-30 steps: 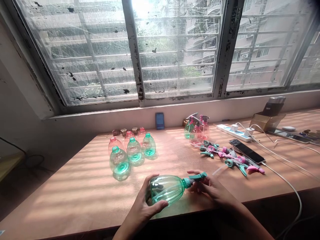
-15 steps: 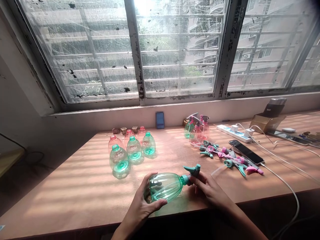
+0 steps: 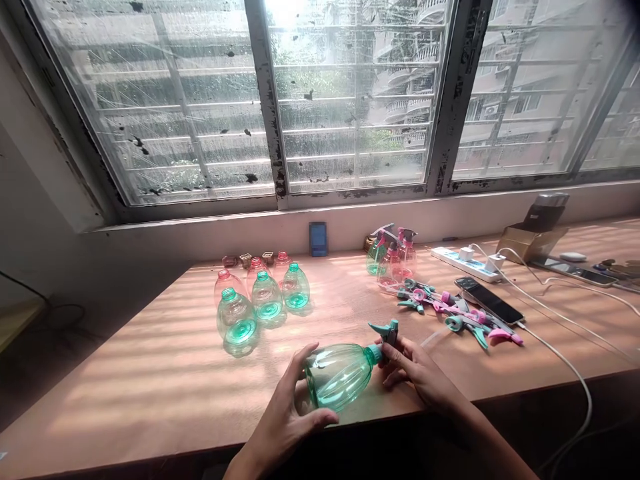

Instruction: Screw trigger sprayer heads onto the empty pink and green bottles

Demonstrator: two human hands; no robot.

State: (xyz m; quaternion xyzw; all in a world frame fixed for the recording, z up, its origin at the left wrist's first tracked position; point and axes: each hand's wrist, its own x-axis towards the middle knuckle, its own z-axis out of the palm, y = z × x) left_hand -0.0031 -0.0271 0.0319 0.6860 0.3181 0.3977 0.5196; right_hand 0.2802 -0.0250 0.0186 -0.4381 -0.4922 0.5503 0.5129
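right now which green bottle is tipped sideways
The bottle held by the left hand, with the right hand on its spray head; the other green bottles stand upright.

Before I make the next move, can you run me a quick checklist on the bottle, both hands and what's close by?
1. Left hand on the green bottle: ok, it holds the base end between thumb and fingers.
2. Right hand on the spray head: ok, fingers grip it.
3. Spray head fully tight: cannot tell; it sits at the bottle's neck.
4. Green bottle upright: not ok, it is tipped over, neck toward the right hand.
5. Open bottles clear of the hands: ok, all six stand apart.
6. Clear tube free of the right hand: cannot tell; its near end runs up close to the hand.
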